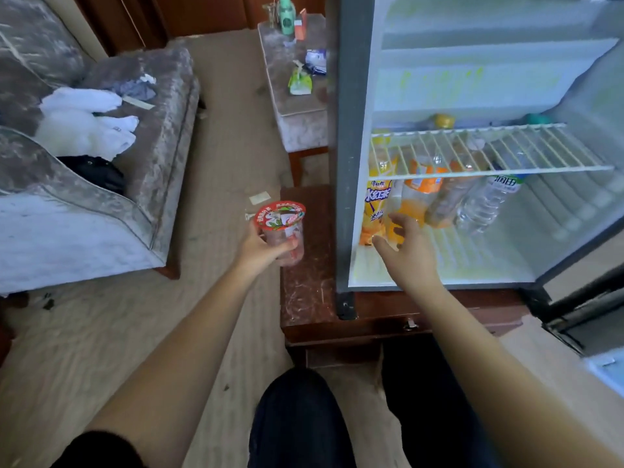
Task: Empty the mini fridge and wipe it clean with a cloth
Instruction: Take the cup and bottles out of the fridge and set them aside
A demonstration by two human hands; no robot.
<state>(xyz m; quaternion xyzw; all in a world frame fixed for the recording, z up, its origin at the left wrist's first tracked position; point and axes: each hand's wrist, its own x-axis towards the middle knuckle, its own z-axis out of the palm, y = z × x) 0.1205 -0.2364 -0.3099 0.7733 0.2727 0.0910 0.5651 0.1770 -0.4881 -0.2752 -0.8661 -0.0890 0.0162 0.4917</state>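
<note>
The white mini fridge [351, 163], open atop a dark wooden cabinet [304, 292], looks partly emptied. Outside it, the left hand [260, 246] grips a red-lidded clear plastic cup [283, 228]. The right hand [405, 251], fingers spread, reaches inside towards the plastic drink bottles [422, 197]. No wiping yet.

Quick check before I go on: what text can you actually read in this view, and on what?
"冰红茶": on the yellow bottle, leftmost in the fridge.
"润田": on the clear water bottle.
Cup lid print: too blurred to read.
Orange bottle label: too blurred to read.
</note>
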